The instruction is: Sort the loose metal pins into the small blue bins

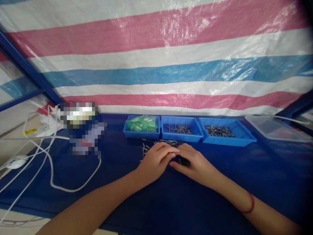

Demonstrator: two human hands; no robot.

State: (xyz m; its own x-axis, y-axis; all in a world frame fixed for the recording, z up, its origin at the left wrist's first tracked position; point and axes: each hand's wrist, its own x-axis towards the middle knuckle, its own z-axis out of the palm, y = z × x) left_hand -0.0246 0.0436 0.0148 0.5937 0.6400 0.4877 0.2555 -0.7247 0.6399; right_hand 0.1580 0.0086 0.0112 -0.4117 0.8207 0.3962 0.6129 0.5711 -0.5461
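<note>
A loose pile of thin, dark metal pins [146, 148], like screws or nails, lies on the blue tabletop [156, 199]. Both hands are over the near side of this pile and hide much of it. My left hand [156, 159] is closed, thumb and index finger pressed together; anything between them is too small to make out. Opposite it, my right hand [194, 163] has its thumb apart from its curved fingers, with some pins showing in the gap. Its fingertips meet those of my left hand and are partly hidden, and I see nothing held in it.
Behind the pile stand three blue bins: one with a green plastic bag [141, 124], a middle bin [199, 130] with some pins, and a right bin [244, 138] with more. A clear plastic lid [276, 130] lies far right. White cables [73, 190] cover the left side.
</note>
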